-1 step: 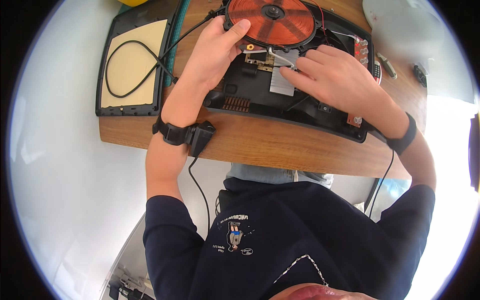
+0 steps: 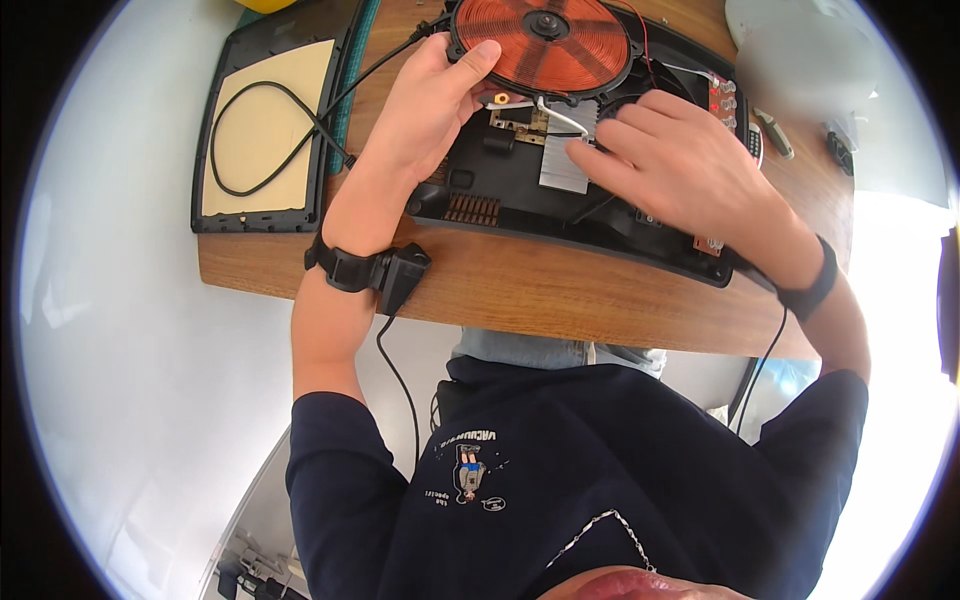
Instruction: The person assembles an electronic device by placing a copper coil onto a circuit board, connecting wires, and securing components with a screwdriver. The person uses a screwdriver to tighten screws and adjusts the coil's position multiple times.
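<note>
Two bare hands are working inside an opened cooker base (image 2: 560, 215) on a wooden table (image 2: 560, 290). Well off to the left of the left hand, a black cover panel (image 2: 265, 120) is lying flat with a loop of black cable (image 2: 262, 140) resting on it, probably set aside to keep the insides reachable. The left hand (image 2: 425, 110) is reaching forward from a strapped wrist, palm down, fingers loosely curled, the thumb pressing on the rim of the copper coil (image 2: 545, 45); it looks to be steadying or tilting the coil so the parts beneath are showing. Between the two hands a ribbed silver heat sink (image 2: 562, 165) is sitting in the base, with a small board just above it. The right hand (image 2: 680, 165) is coming in from the right, fingers spread and unclenched, the fingertips (image 2: 585, 152) touching the heat sink's edge; nothing is gripped that I can make out. Past the right hand, a white dish (image 2: 800, 50) is standing near the table's far corner.
</note>
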`<state>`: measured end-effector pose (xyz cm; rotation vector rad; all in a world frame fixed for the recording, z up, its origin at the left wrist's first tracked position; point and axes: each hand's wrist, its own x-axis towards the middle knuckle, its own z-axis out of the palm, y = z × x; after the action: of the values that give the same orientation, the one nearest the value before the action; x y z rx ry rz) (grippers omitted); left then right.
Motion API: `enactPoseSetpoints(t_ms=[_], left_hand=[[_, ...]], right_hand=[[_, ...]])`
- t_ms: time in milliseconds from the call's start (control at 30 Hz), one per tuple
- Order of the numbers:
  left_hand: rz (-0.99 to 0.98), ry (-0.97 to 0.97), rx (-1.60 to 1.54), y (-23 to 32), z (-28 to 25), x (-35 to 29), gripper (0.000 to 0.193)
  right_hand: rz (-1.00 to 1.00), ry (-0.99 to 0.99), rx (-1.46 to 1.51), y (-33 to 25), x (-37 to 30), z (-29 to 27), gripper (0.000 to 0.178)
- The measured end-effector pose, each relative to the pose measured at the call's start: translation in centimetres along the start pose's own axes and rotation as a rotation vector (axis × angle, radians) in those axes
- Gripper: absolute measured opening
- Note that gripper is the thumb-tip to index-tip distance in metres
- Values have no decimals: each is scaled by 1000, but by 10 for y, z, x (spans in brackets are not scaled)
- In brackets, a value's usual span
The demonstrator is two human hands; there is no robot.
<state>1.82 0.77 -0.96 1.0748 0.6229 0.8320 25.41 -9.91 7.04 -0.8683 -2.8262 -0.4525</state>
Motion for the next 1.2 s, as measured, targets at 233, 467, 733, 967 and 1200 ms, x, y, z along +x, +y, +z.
enactPoseSetpoints(t_ms=[233,467,733,967,1200], left_hand=[[-6,42,3,-1,-4,-8,30],[-22,-35,-13,1,-2,-3,30],[-18,-35,24,3,0,-5,31],[-14,-17,68,8,2,-5,33],[-67,-22,138,22,6,-9,41]], right_hand=[[-527,741,282,-46,8,-81,34],[-567,971,221,-57,9,-75,39],[-534,983,258,-63,4,-67,40],[-428,1033,181,-70,-9,-71,43],[-393,1042,162,-64,-21,-75,43]])
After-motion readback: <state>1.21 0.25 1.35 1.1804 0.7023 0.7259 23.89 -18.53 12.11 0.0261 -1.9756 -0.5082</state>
